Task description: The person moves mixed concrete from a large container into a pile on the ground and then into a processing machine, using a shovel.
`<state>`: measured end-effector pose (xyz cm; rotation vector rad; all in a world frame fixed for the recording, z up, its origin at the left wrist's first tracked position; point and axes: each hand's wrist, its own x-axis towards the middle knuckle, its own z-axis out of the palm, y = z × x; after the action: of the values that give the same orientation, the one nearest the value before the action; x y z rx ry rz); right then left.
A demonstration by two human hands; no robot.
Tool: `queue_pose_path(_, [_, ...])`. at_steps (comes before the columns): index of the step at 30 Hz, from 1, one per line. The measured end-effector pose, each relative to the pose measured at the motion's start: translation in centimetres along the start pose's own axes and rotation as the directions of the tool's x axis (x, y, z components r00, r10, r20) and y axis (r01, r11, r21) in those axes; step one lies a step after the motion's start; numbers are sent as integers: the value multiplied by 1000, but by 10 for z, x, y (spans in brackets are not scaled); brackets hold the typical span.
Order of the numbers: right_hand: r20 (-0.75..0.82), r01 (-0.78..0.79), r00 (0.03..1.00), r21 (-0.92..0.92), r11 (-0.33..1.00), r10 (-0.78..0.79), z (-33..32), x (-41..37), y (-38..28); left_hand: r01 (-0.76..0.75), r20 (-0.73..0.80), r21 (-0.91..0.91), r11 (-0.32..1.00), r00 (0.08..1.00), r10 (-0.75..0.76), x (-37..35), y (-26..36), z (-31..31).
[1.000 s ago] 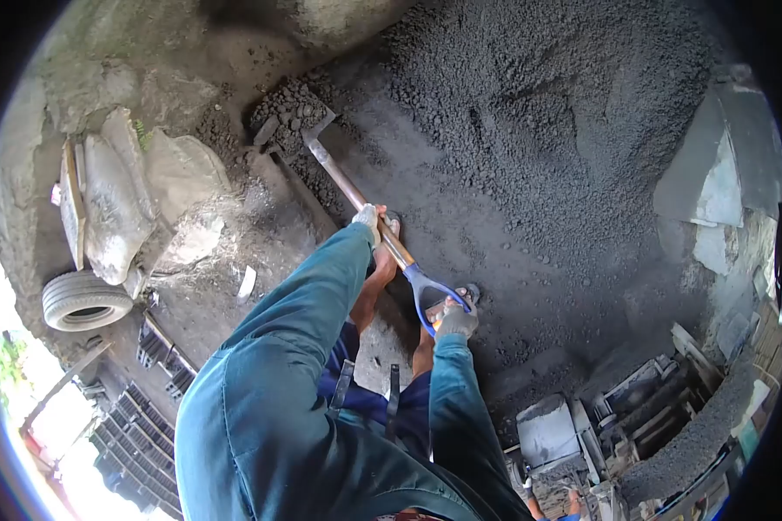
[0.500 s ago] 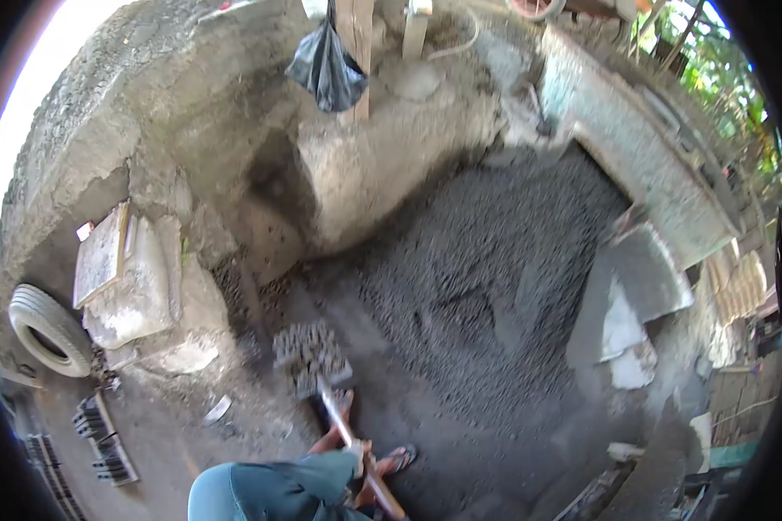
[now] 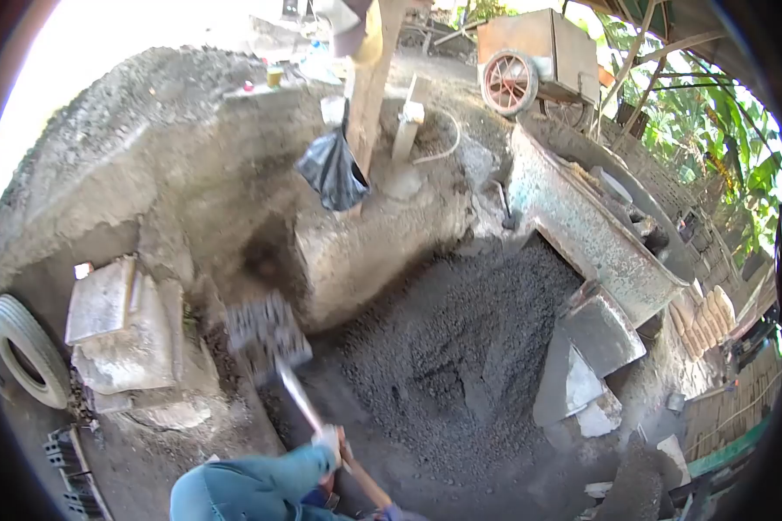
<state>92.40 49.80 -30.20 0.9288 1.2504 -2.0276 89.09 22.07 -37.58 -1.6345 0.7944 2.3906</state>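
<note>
An open work yard with rough concrete walls lies below the head camera. A wooden post [image 3: 369, 95] carries a black bag [image 3: 332, 169], a wheeled cart [image 3: 530, 61] stands at the top, a tyre [image 3: 22, 352] leans at the left, and a worn metal chute [image 3: 582, 234] runs down the right side. The floor in the middle holds a broad pile of dark gravel [image 3: 460, 365]. The shovel [image 3: 269, 334] is raised off the floor between that pile and the grey sacks [image 3: 117, 330]. Its blade is heaped with gravel and blurred, and its shaft slants down toward the person. The gloved left hand [image 3: 328, 440] has its fingers clenched around the shaft, above a blue sleeve [image 3: 243, 486]. The right hand falls below the lower edge, so its grip cannot be told. To carry such a load well, the blade probably wants to be kept level so that nothing spills off the sides. The forward hand likely serves best as the pivot, well up the shaft. The wall and sacks are near the blade, so the swing calls for care on that side.
</note>
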Motion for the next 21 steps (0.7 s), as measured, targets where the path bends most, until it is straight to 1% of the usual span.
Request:
queue_pose_path(1, [108, 13, 994, 14, 1000, -15, 35, -1, -2, -129, -15, 14, 991, 991, 130, -34, 70, 23])
queue_pose_path(2, [254, 25, 967, 49, 998, -37, 76, -6, -10, -313, 12, 13, 950, 950, 313, -78, 146, 46])
queue_pose_path(3, [400, 27, 915, 93, 995, -62, 122, -15, -20, -560, 150, -49, 827, 814, 561, -112, 225, 62])
queue_pose_path(4, [538, 15, 838, 149, 989, -94, 177, -32, -37, -703, 194, -151, 695, 668, 719, -154, 304, 80])
queue_pose_path(5, [646, 12, 749, 204, 979, -144, 229, -54, -61, -818, 216, -197, 540, 501, 838, -196, 371, 93])
queue_pose_path(6, [628, -32, 760, 293, 955, -167, 303, -117, -96, -904, 215, -151, 400, 365, 906, -226, 430, 97])
queue_pose_path(7, [817, -149, 517, 380, 913, -256, 336, -109, -102, -932, 193, -13, 362, 353, 915, -227, 498, 96])
queue_pose_path(8, [801, -63, 538, 350, 935, -263, 345, -140, -121, -909, 156, 55, 413, 417, 896, -247, 508, 103])
queue_pose_path(9, [794, 23, 540, 318, 948, -280, 349, -167, -140, -888, 115, 116, 446, 458, 882, -272, 514, 109])
queue_pose_path(10, [822, -5, 516, 282, 959, -239, 334, -164, -143, -855, 127, 85, 511, 518, 846, -271, 501, 108])
queue_pose_path(11, [800, -11, 551, 293, 956, -239, 311, -164, -140, -834, 257, 24, 551, 538, 803, -269, 466, 97])
queue_pose_path(12, [783, 23, 577, 266, 964, -230, 278, -148, -132, -795, 326, 61, 604, 588, 741, -255, 435, 85])
queue_pose_path(13, [760, 53, 614, 232, 971, -215, 236, -120, -119, -736, 290, 11, 677, 650, 702, -229, 399, 78])
queue_pose_path(14, [653, 178, 718, 162, 971, -241, 186, -91, -100, -641, 284, -55, 765, 725, 628, -198, 356, 69])
queue_pose_path(15, [523, 276, 811, 54, 960, -262, 135, -64, -81, -532, 280, -59, 844, 803, 526, -168, 308, 60])
queue_pose_path(16, [321, 258, 918, -31, 966, -235, 89, -37, -63, -404, 256, -84, 911, 875, 412, -144, 255, 53])
queue_pose_path(17, [86, 205, 977, -116, 972, -196, 42, -39, -41, -257, 233, -130, 958, 931, 281, -108, 201, 43])
queue_pose_path(18, [-9, 147, 989, -91, 985, -148, -11, -41, -16, -233, 175, -126, 964, 952, 253, -73, 140, 30])
queue_pose_path(19, [-104, 94, 990, -54, 994, -100, -41, -49, -8, -182, 193, -137, 974, 959, 206, -53, 87, 20])
queue_pose_path(20, [-207, 40, 977, -22, 999, -43, -71, -62, 4, -55, 247, -163, 985, 965, 94, -33, 37, 5])
queue_pose_path(21, [-289, 2, 957, 0, 1000, -2, -98, -77, 22, 35, 144, -177, 984, 990, -9, -39, -3, 8])
